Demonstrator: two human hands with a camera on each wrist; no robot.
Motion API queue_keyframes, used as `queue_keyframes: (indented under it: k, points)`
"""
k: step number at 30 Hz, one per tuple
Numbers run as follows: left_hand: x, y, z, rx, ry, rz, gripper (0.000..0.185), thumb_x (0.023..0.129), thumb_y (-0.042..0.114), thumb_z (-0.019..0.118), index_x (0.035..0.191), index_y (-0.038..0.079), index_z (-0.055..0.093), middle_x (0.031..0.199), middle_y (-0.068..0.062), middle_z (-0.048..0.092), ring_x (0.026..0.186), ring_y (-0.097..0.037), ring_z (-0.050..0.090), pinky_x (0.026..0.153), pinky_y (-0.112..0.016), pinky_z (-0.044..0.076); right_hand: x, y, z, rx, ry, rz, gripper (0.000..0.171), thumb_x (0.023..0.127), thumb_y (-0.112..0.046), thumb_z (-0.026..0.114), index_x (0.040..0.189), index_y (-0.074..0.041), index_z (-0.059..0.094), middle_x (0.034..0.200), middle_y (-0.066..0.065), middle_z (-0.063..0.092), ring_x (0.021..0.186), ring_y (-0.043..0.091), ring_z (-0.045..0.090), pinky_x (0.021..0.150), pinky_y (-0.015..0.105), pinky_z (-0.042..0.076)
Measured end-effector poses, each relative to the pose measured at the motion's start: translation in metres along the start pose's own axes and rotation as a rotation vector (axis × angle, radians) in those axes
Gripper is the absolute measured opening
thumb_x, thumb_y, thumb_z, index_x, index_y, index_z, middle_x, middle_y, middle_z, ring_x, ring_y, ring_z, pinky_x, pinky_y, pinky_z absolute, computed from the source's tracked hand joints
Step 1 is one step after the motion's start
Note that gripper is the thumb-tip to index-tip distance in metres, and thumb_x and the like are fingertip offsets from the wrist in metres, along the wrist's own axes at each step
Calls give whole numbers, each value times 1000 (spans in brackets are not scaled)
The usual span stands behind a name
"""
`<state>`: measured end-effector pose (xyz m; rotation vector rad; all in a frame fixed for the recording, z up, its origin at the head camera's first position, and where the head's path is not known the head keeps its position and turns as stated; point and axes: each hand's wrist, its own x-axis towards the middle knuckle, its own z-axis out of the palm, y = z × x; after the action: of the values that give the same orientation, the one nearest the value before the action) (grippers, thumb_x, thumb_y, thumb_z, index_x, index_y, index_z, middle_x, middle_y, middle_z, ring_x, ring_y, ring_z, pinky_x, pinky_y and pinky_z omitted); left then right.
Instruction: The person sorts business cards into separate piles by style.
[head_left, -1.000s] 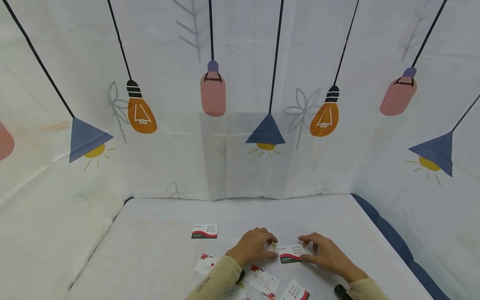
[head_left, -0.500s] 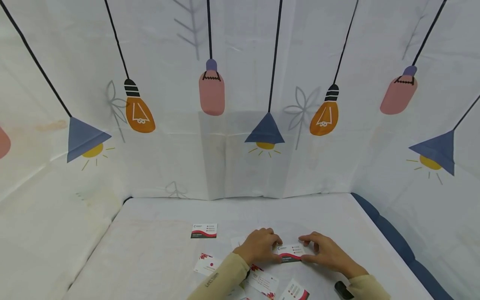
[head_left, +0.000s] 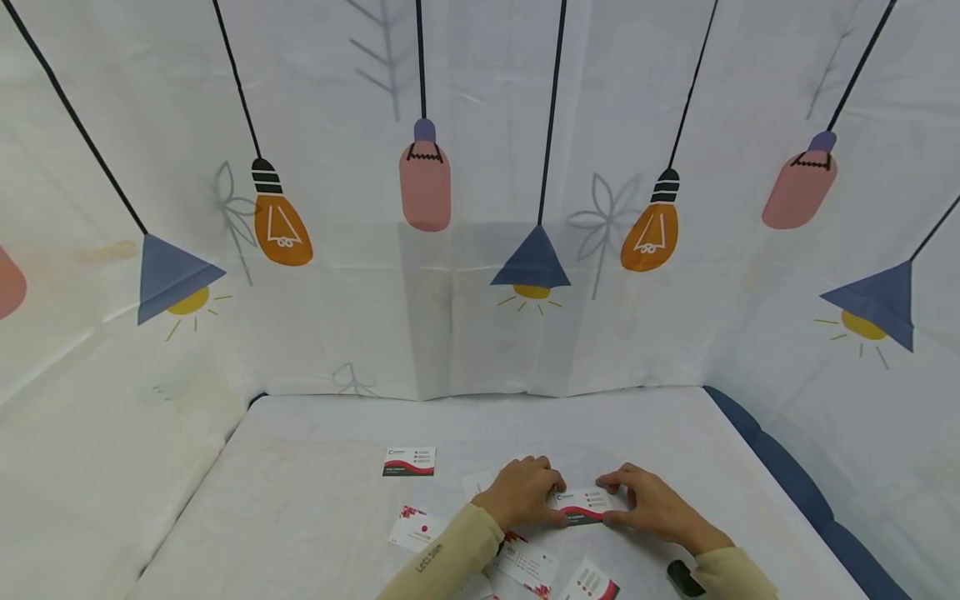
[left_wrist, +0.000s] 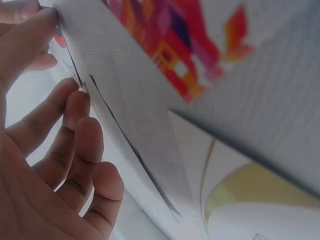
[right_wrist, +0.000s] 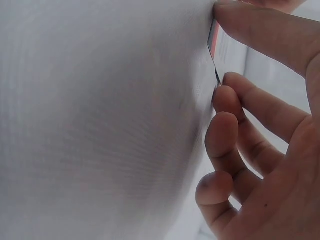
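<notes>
Loose cards (head_left: 525, 567) lay nearest, by the sleeves. Beyond them the left hand (head_left: 522, 493) and right hand (head_left: 651, 507) pinched the small stack of cards (head_left: 583, 505) by its two ends, low on the table (head_left: 300, 517). One more card (head_left: 408, 462) sat farther out left, well apart.

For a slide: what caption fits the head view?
Both hands, left and right, pinch one card on the table.
</notes>
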<state>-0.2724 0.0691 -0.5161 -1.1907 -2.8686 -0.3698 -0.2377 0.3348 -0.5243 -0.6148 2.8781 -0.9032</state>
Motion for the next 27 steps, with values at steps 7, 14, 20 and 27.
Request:
queue_keyframes:
  k: [7,14,20,27]
  points:
    - [2,0,0,6,-7,6,44,77,57,82,109,27,73,98,12,58,83,-5,51,75,-22,44,1,1,1,11,-6,27,49,80,-35,87,119,-13,69,99,-4,57,73,8,49,62,24,43]
    - [3,-1,3,-17,-8,-2,45,78,56,83,110,26,70,96,12,58,82,-4,51,76,-22,45,2,0,2,35,2,40,51,79,-33,88,119,-13,65,100,-2,56,74,8,49,63,24,44]
    - [3,-1,2,-78,-4,-14,46,77,51,85,111,24,67,94,12,57,80,-3,49,75,-22,44,2,-1,3,72,-6,63,52,79,-31,88,119,-13,62,98,-1,58,69,8,49,59,25,43]
    - [2,0,1,-159,-18,-29,46,77,44,87,111,23,66,89,13,58,78,-2,49,72,-22,44,0,-2,2,79,-20,94,51,80,-30,87,121,-15,60,93,-3,59,66,6,50,58,25,43]
